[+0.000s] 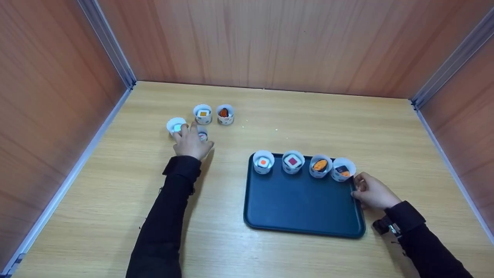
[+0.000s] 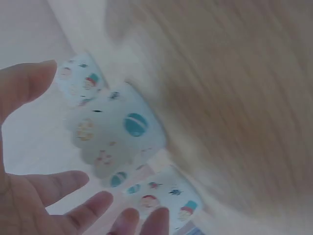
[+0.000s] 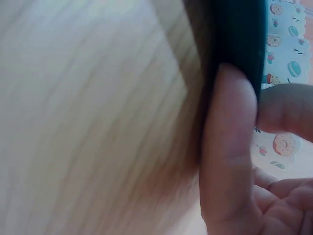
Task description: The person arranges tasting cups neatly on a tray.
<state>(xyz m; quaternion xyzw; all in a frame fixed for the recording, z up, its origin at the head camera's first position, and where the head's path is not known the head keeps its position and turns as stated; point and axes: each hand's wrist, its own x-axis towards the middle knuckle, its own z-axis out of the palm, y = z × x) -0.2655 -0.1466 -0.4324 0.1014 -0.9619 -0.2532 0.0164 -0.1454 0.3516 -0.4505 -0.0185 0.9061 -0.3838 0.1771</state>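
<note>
At the left, my left hand (image 1: 192,144) reaches over a small white patterned paper cup (image 1: 202,134), partly hidden behind it in the head view. The left wrist view shows its thumb and fingers spread on either side of the middle cup (image 2: 120,132). Another cup (image 1: 176,125) with a pale turquoise piece stands by the fingertips. My right hand (image 1: 374,192) pinches the right edge of a dark green tray (image 1: 301,204) between thumb and fingers. In the right wrist view, the tray edge (image 3: 237,34) runs between the digits.
Along the tray's far edge stand several cups holding orange-and-white (image 1: 264,162), dark red-and-white (image 1: 293,161), orange (image 1: 320,166) and black-and-orange (image 1: 342,170) pieces. Two more cups (image 1: 202,114) (image 1: 225,114) stand behind the left hand. Wooden panels (image 1: 262,46) surround the table.
</note>
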